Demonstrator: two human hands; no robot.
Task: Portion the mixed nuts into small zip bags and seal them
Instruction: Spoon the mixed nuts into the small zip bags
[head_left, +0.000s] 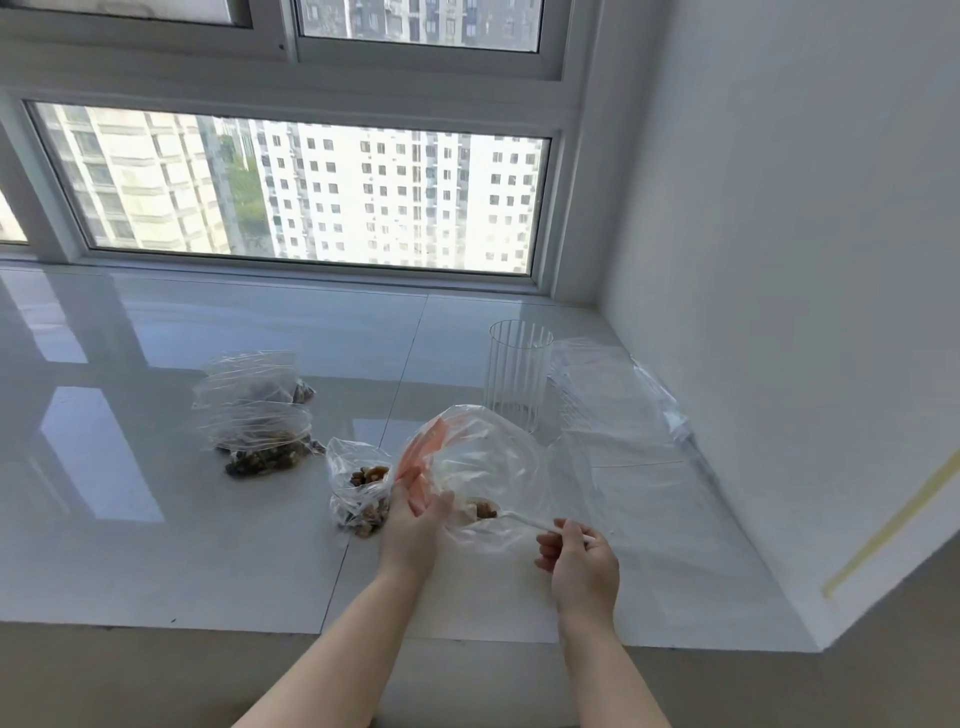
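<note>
Now L hand (410, 530) grips big bag (483, 467) mouth; R hand (579, 556) pinches spoon (524, 521) w/ nuts (483, 509) inside.

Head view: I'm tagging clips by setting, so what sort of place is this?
Probably a flat high up in a residential tower: the sill is a wide, glossy tiled ledge under a window facing apartment blocks. Plain white wall on the right; no kitchen fittings in view.
</note>
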